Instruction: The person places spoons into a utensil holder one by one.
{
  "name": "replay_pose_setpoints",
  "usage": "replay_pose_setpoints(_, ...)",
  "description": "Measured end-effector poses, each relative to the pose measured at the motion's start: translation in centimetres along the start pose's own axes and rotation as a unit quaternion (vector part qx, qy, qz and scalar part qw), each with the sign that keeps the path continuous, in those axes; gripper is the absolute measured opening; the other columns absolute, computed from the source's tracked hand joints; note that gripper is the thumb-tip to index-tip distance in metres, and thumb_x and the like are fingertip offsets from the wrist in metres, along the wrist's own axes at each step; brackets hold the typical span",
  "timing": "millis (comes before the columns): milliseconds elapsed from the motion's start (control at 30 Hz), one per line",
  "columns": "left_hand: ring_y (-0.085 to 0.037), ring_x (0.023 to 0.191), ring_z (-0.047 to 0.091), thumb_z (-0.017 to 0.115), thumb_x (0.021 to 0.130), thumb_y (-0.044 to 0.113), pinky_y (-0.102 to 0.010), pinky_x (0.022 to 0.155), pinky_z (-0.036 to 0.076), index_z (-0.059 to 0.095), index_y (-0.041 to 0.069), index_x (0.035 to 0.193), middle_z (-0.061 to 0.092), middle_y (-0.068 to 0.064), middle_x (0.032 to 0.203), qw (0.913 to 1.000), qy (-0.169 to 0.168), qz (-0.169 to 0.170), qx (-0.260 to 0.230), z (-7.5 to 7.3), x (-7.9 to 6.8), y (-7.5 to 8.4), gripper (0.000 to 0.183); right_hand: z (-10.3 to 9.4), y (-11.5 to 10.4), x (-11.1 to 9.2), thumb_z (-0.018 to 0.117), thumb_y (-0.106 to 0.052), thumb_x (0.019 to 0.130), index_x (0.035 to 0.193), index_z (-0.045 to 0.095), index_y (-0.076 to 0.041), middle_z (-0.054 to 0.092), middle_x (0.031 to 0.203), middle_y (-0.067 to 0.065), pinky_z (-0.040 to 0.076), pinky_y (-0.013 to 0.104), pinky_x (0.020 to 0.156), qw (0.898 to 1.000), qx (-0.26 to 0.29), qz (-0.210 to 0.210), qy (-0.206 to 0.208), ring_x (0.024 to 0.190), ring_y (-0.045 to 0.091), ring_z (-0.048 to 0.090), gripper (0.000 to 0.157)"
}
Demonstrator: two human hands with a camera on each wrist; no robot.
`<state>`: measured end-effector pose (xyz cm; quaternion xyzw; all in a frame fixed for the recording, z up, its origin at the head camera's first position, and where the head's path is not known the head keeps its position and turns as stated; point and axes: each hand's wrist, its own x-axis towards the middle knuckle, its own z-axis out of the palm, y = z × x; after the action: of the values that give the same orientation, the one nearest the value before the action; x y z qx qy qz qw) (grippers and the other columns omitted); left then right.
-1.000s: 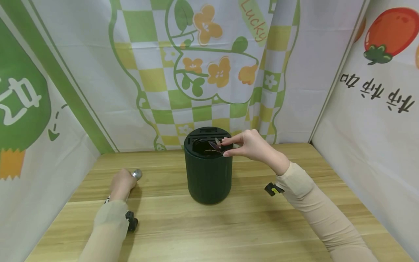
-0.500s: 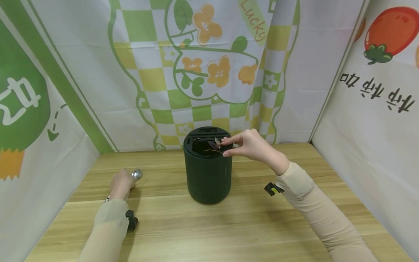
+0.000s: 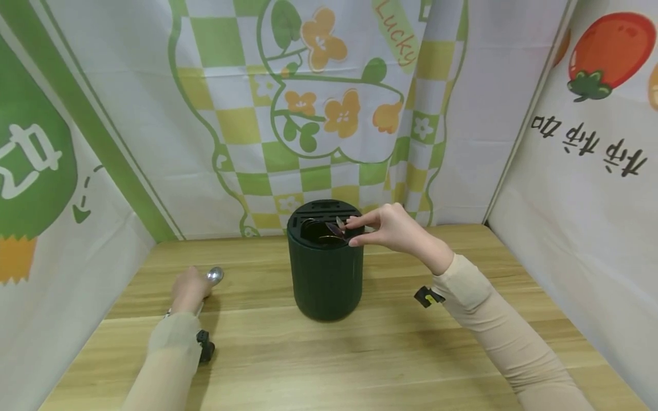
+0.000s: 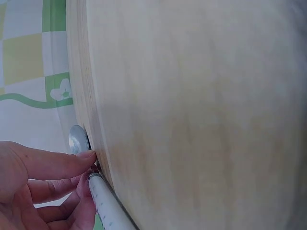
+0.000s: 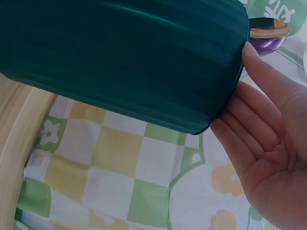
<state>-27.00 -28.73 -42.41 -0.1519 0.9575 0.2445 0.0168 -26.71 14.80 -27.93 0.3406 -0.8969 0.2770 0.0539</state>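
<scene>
A dark green ribbed cutlery holder (image 3: 326, 279) stands upright at the back middle of the table, its black lid slotted, with a wide opening. Several shiny spoons (image 3: 336, 229) show in that opening, and one purple spoon bowl (image 5: 268, 38) sticks out past the rim in the right wrist view. My right hand (image 3: 393, 231) grips the holder's right rim with thumb and fingers, close to the spoons. At the left, my left hand (image 3: 189, 290) pinches a metal spoon (image 4: 79, 139) at its neck, low over the table. The spoon's white patterned handle (image 4: 110, 206) runs back under the palm.
The wooden table (image 3: 288, 365) reaches to a checkered cloth backdrop (image 3: 247, 125) close behind the holder. Printed cloth walls (image 3: 581, 188) rise on both sides. A black camera mount (image 3: 429, 297) sits at each wrist.
Both hands, the cutlery holder and the left spoon stay in place. The head view has shifted very slightly.
</scene>
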Motion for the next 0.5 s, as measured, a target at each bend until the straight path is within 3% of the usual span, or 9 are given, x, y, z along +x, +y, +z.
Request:
replay_pose_setpoints(133,-0.024,0.059,0.048,0.063,0.070,0.001,-0.030,0.048,0.041,0.057,-0.008,0.079,0.053,-0.017,0.069,1.0000,-0.002,-0.001,0.006,0.04,-0.04,-0.13,0.014,0.07,-0.03,0.05,0.074,-0.039,0.079,0.112,0.072,-0.024,0.068,0.116,-0.005,0.029,0.023,0.047,1.000,-0.003,-0.003,0.003,0.038,0.005,0.019,0.037)
replay_pose_setpoints(500,-0.026,0.062,0.050,0.066,0.069,0.005,-0.032,0.051,0.042,0.059,-0.006,0.075,0.055,-0.019,0.072,0.9999,0.001,-0.003,0.012,-0.06,0.02,-0.04,0.015,0.02,-0.12,0.00,0.073,-0.040,0.080,0.113,0.071,-0.024,0.068,0.116,-0.006,0.026,0.023,0.047,1.000,-0.006,0.000,0.003,0.039,0.006,0.013,0.037)
